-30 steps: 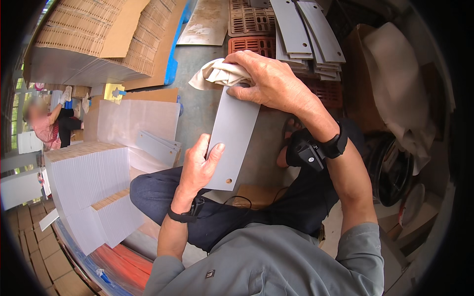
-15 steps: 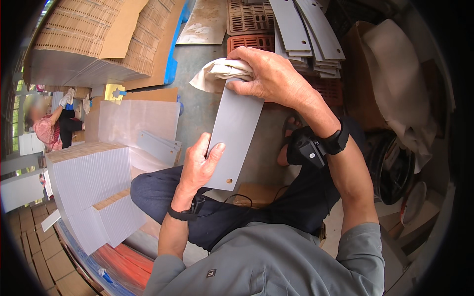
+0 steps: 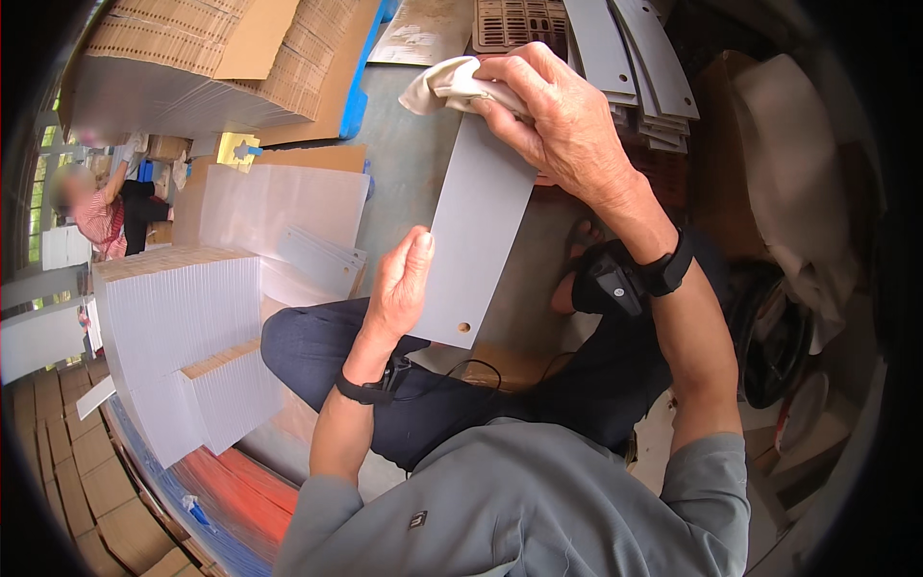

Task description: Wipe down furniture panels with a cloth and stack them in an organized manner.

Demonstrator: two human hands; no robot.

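Observation:
A long flat grey panel (image 3: 481, 231) with a small hole near its near end slants in front of me, above my lap. My left hand (image 3: 399, 284) supports its left edge; the thumb points up beside the edge and the other fingers are partly hidden. A crumpled off-white cloth (image 3: 442, 87) is bunched in my right hand (image 3: 562, 125), at the far end of the panel. The fingers of that hand are closed over the cloth, and the hand covers the panel's far right corner.
Grey panels (image 3: 639, 67) lie stacked over plastic crates (image 3: 519, 24) at the far right. Upright panel stacks (image 3: 183, 337) stand at left, near a clear plastic sheet (image 3: 279, 212). Brown perforated boards (image 3: 163, 43) fill the far left. A person (image 3: 101, 212) works beyond.
My right hand and the cloth have lifted slightly from the panel's far end and moved right. My left thumb has come off the panel's face to its edge.

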